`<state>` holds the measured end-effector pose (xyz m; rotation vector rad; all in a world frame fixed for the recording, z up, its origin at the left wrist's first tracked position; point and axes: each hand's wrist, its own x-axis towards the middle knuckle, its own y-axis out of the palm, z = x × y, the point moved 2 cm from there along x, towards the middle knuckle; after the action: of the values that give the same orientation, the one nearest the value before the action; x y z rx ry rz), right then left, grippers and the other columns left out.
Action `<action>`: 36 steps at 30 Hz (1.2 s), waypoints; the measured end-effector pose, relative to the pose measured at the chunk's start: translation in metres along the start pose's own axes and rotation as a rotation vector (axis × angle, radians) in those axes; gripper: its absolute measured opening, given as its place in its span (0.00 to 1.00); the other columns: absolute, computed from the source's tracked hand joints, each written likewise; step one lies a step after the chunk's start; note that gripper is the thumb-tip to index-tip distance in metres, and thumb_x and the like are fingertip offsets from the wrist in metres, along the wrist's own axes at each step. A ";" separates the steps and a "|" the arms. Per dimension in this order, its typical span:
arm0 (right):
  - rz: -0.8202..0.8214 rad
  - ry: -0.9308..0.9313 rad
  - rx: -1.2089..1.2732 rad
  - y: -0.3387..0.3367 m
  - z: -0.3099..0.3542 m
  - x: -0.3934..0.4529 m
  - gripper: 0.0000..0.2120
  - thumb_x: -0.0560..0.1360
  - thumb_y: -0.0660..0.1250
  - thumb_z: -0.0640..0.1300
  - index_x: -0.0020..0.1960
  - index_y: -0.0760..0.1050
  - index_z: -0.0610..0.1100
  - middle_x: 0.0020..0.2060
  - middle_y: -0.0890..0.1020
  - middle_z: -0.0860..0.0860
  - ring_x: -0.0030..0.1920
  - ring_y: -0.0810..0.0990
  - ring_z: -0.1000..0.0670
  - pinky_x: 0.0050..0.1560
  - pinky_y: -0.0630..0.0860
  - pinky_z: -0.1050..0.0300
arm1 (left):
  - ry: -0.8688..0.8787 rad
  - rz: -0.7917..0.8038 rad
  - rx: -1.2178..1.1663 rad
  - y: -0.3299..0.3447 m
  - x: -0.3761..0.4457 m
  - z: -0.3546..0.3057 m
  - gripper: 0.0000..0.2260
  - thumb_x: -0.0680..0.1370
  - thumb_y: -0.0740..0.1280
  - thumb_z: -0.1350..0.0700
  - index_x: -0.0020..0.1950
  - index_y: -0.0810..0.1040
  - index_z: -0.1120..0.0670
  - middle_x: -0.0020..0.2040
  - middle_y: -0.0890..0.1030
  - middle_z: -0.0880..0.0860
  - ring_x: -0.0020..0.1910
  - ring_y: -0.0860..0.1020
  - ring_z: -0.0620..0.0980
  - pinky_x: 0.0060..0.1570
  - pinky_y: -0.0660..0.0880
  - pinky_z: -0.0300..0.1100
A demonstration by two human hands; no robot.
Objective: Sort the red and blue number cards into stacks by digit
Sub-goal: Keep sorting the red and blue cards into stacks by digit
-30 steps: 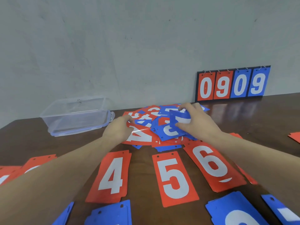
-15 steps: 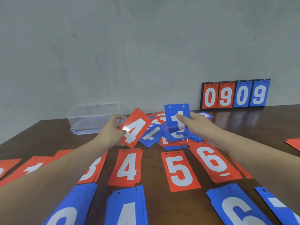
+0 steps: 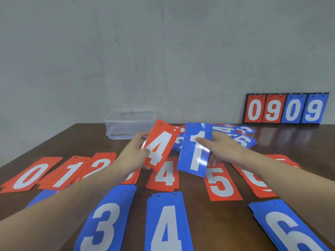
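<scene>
My left hand [image 3: 133,153] grips a red 4 card [image 3: 160,144] by its left edge, raised above the red 4 stack [image 3: 164,175]. My right hand [image 3: 223,148] pinches a blue 1 card [image 3: 194,149] by its right edge, lifted over the table. Behind both lies the mixed pile of red and blue cards [image 3: 239,135]. A row of red stacks runs left to right: 0 [image 3: 30,175], 1 [image 3: 64,173], 2 [image 3: 103,163], 4, 5 [image 3: 221,183], 6 [image 3: 253,180]. Nearer me lie blue stacks 3 [image 3: 107,220], 4 [image 3: 167,225] and 6 [image 3: 286,227].
A clear plastic box [image 3: 129,123] stands at the back of the dark wooden table [image 3: 282,142]. A scoreboard showing 0909 [image 3: 285,109] leans against the wall at the back right. Part of a red card [image 3: 282,158] shows beyond my right forearm.
Both hands have lifted their cards off the mixed pile and drawn them toward me. The blue card now faces me and shows a 1. The view has tilted up and back.
</scene>
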<state>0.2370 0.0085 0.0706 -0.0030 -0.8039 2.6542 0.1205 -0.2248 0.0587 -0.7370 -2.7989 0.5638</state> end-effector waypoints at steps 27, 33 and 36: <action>-0.101 0.186 0.174 -0.013 -0.030 -0.005 0.12 0.83 0.62 0.49 0.66 0.67 0.53 0.51 0.84 0.44 0.40 0.86 0.46 0.33 0.80 0.53 | -0.094 0.193 0.186 0.024 0.005 0.017 0.34 0.78 0.69 0.66 0.80 0.60 0.47 0.54 0.79 0.45 0.53 0.82 0.47 0.52 0.81 0.43; -0.093 0.193 0.173 -0.014 -0.035 -0.008 0.07 0.83 0.62 0.47 0.61 0.69 0.53 0.45 0.85 0.43 0.36 0.86 0.47 0.35 0.82 0.52 | -0.013 0.158 0.767 0.027 0.010 0.028 0.29 0.77 0.72 0.53 0.75 0.66 0.40 0.72 0.67 0.50 0.71 0.63 0.54 0.65 0.66 0.47; -0.070 0.188 0.182 -0.011 -0.030 -0.009 0.04 0.82 0.65 0.46 0.54 0.71 0.53 0.47 0.85 0.43 0.42 0.87 0.48 0.35 0.81 0.53 | 0.015 0.103 0.769 0.023 0.009 0.028 0.26 0.76 0.73 0.49 0.72 0.69 0.39 0.72 0.64 0.48 0.72 0.61 0.53 0.67 0.62 0.49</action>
<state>0.2521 0.0302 0.0503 -0.1720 -0.4924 2.6025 0.1147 -0.2109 0.0247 -0.6874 -2.2327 1.5080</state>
